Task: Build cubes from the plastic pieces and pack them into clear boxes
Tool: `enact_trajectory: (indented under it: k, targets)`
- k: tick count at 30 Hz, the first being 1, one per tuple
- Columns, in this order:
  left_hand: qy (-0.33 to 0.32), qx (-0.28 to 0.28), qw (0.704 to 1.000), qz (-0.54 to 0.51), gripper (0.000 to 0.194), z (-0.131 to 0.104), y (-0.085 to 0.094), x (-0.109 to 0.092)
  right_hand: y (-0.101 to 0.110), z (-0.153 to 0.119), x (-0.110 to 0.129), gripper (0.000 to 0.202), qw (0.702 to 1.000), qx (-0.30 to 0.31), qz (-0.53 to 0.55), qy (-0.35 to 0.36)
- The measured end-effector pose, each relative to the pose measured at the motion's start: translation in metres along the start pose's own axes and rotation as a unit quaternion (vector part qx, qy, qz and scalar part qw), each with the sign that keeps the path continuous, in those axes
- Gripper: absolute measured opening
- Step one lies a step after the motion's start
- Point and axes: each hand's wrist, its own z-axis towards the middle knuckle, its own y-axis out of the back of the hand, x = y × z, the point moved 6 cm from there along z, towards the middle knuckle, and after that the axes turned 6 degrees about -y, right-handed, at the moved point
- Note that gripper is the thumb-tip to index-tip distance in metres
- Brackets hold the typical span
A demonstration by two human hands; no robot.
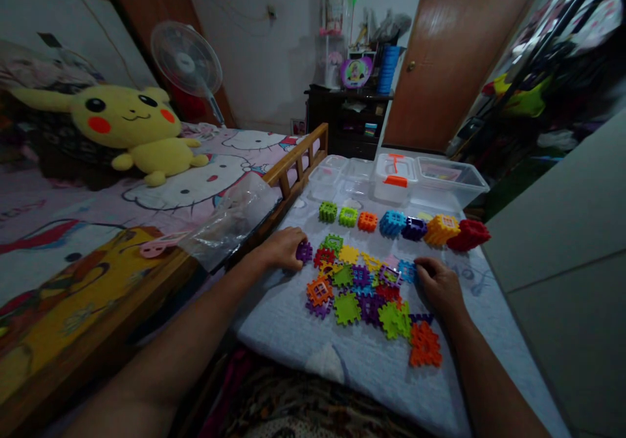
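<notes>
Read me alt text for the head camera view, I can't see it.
A person's left hand holds a purple notched plastic piece; the right hand is at a blue one, across a loose multicolored pile. Behind the pile stand color-sorted stacks, then clear plastic boxes.

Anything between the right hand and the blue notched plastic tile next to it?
Nothing visible. The right hand has its fingertips at the right edge of the blue notched plastic tile; the mixed-colour plastic tile pile lies on the tile's other side.
</notes>
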Motion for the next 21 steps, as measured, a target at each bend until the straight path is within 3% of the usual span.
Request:
enact_trajectory:
  k: [4,8,13,21]
  targets:
    - [0.027,-0.068,0.997,0.009,0.044,0.024,0.013,0.033,0.0,0.0,0.0,0.03,1.0,0.001,-0.005,0.007]
    - [0.055,-0.083,0.995,0.01,0.047,0.058,0.02,0.059,0.001,0.0,0.0,0.03,1.0,-0.002,0.001,0.001]
    - [0.091,-0.049,0.995,0.013,0.05,0.088,0.021,0.075,0.002,0.0,-0.001,0.031,1.0,0.0,0.007,-0.008]
    - [0.091,-0.007,0.996,0.015,0.056,0.113,0.011,0.093,0.002,-0.001,0.0,0.029,1.0,0.002,0.001,-0.007]
